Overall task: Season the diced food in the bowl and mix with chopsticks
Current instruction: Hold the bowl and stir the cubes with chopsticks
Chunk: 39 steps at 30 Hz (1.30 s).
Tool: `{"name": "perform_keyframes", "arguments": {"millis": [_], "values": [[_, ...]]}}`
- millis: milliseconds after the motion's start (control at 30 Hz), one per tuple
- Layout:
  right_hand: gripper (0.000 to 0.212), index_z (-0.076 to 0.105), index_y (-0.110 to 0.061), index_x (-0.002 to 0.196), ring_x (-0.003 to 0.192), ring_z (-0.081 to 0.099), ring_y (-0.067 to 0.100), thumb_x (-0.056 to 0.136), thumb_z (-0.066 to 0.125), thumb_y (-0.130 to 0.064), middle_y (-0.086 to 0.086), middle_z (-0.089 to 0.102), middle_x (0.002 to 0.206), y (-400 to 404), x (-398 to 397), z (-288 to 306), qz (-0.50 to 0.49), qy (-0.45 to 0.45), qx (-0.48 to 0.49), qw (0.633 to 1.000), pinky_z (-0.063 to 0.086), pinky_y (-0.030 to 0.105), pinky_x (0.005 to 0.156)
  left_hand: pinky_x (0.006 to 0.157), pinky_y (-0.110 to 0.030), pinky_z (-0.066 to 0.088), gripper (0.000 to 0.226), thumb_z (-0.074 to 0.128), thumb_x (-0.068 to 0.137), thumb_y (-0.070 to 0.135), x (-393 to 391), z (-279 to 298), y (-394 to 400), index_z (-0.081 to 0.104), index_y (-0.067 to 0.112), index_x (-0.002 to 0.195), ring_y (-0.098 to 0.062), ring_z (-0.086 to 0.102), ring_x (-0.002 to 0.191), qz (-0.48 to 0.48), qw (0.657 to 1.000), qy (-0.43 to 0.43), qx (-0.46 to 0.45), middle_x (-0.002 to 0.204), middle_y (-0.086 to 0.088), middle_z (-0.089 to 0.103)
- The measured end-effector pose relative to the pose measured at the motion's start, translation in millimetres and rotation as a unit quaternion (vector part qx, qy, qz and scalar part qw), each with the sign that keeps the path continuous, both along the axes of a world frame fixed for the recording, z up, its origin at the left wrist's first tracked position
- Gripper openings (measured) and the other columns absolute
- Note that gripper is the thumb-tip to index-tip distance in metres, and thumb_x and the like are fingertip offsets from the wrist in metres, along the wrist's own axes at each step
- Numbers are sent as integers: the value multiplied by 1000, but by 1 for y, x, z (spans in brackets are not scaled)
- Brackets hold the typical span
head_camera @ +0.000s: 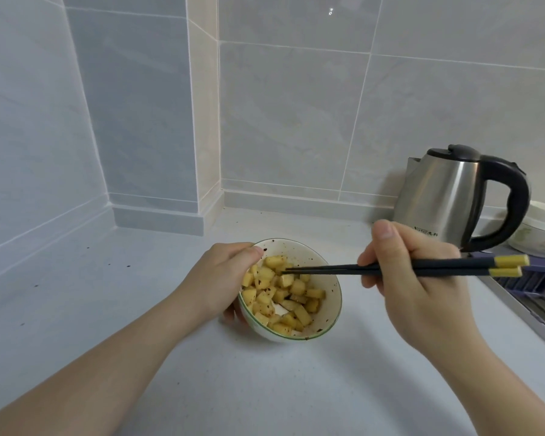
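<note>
A white bowl (329, 305) with a green rim sits tilted on the pale counter. It holds yellow diced food (280, 294) flecked with dark red seasoning. My left hand (214, 278) grips the bowl's left side, thumb on the rim. My right hand (419, 278) holds a pair of dark chopsticks (328, 269) with yellow ends. They lie almost level, and their tips reach the dice near the top of the bowl.
A steel electric kettle (453, 196) with a black handle stands at the back right. Beside it is a white dish (541, 237), and a sink edge (523, 306) with a purple rack runs along the right. Tiled walls form a corner behind. Seasoning specks dot the counter.
</note>
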State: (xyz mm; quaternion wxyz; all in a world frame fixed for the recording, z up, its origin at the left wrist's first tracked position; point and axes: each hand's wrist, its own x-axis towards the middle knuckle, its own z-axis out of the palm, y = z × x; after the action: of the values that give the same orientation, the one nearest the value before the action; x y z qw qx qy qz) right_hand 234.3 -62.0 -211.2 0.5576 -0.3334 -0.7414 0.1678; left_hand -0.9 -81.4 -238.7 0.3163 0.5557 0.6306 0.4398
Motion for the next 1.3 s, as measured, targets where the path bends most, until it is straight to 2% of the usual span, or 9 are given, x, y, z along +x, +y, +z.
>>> {"name": "perform_keyframes", "arguments": {"millis": [167, 333, 467, 600, 667, 767, 900, 1133, 1300], "values": [[53, 62, -12, 57, 45, 55, 12, 105, 47, -28, 8, 64, 53, 0, 5, 5, -10, 17, -53, 998, 42, 19, 44, 46, -36, 49, 43, 45, 106, 36, -1, 0, 0, 74, 7, 93, -29, 69, 56, -2, 1000, -3, 0, 76, -23, 74], [49, 63, -17, 59, 47, 56, 15, 100, 45, -37, 10, 64, 55, -6, -4, -2, 33, 10, -62, 997, 45, 23, 45, 55, -44, 54, 45, 46, 105, 41, 0, 1, -2, 73, 7, 91, -35, 74, 67, -8, 1000, 0, 5, 81, -21, 76], [47, 65, -18, 65, 47, 55, 16, 102, 44, -36, 11, 65, 58, -5, -6, -1, 18, 57, -46, 997, 43, 25, 45, 56, -45, 52, 42, 49, 100, 43, 0, 1, -3, 68, 16, 73, -32, 69, 61, 1, 1000, -1, 11, 70, -14, 72], [55, 62, -11, 55, 42, 49, 13, 107, 47, -23, 15, 59, 48, 1, 7, 8, -7, 118, -62, 991, 38, 22, 43, 57, -53, 56, 41, 48, 101, 43, 1, 3, -4, 75, 14, 88, -43, 74, 73, -3, 1000, -3, 9, 83, -21, 77], [57, 60, -9, 52, 40, 48, 14, 106, 46, -23, 16, 57, 47, -3, 5, 9, 18, 109, -63, 992, 37, 21, 41, 52, -44, 52, 41, 47, 106, 36, 0, 1, -2, 75, 11, 89, -43, 73, 70, 1, 1000, -7, 7, 82, -23, 76], [51, 63, -10, 60, 41, 51, 15, 102, 44, -31, 16, 62, 53, -9, -7, 1, 68, 77, -55, 993, 40, 20, 42, 50, -30, 50, 42, 46, 107, 34, -1, -1, 0, 73, 7, 91, -23, 70, 59, 3, 1000, -3, 6, 75, -18, 75], [52, 64, -19, 62, 50, 57, 16, 108, 43, -34, 8, 65, 59, -4, -8, -7, 31, 26, -27, 999, 43, 20, 47, 48, -37, 49, 40, 47, 106, 35, -1, -2, 1, 74, 13, 87, -21, 66, 53, -4, 1000, -8, 6, 68, -18, 71], [54, 62, -10, 57, 40, 49, 14, 106, 47, -24, 15, 58, 48, -2, 9, 11, 30, 81, -66, 994, 38, 19, 42, 47, -37, 49, 42, 46, 106, 36, -1, -3, 2, 73, 10, 89, -22, 65, 53, -4, 1000, -3, 5, 60, -8, 68], [48, 65, -16, 65, 45, 54, 11, 103, 44, -37, 10, 65, 57, -6, -6, -4, 80, -21, -81, 993, 42, 19, 45, 44, -34, 49, 44, 44, 107, 35, -1, -1, 2, 72, 8, 87, -21, 65, 54, -4, 1000, -1, 4, 62, -11, 67]]}}
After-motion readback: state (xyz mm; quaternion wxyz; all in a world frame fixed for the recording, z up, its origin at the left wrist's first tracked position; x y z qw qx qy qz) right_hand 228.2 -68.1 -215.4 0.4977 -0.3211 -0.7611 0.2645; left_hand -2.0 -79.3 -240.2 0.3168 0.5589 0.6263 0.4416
